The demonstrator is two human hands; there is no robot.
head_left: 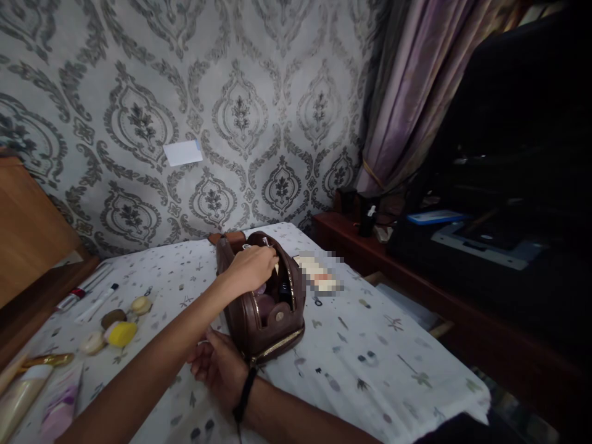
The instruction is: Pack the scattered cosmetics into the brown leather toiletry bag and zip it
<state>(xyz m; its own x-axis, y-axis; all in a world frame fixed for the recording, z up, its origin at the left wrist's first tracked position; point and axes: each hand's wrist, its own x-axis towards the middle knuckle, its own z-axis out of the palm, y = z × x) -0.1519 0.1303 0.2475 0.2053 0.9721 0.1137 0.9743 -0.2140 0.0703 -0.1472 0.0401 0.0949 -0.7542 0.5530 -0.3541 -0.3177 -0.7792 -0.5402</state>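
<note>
A brown leather bag (240, 327) stands unzipped on the patterned cloth, with several small items inside. My left hand (256, 266) reaches over its opening, fingers curled down; a small pale piece shows at the fingertips, too little to name. Beside the bag's lower left side is my right hand (219, 367), a black band on its wrist, its fingers loosely bent and apart with nothing visible in them. Left of the hands lie a yellow item (121, 334), a dark round item (113, 318) and pale round ones (141, 304).
Tubes (23, 401), a pink-and-white package (62, 404) and a white stick-like item (97, 305) are at the left. A blurred pale item (319, 273) lies right of the bag. Beyond the cloth (393, 370) stands a dark red wooden unit (416, 283) with an open drawer.
</note>
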